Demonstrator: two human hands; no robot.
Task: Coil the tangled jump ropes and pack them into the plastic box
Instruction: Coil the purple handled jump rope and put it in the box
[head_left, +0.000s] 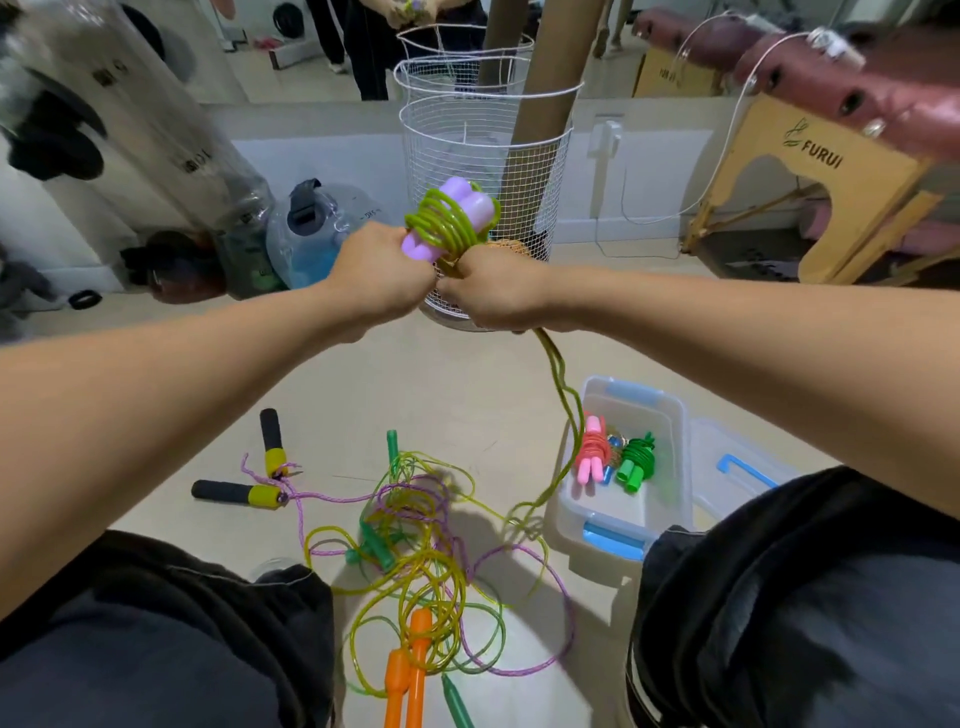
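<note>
Floor (426, 374) holds tangled ropes (415, 540); left hand (379, 275) grips purple handles (447, 218), right hand (493, 296) clenched on green rope (563, 410) beside box (670, 415).

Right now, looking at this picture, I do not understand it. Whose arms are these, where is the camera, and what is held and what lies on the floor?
There is no machine. A person wears a camera on the head, which looks forward and down at their own arms. The left hand grips purple handles wound with a green rope. The right hand holds the loose end, which trails down. On the floor lie tangled ropes, orange handles and black foam handles. The open plastic box already holds two coiled ropes.
</note>
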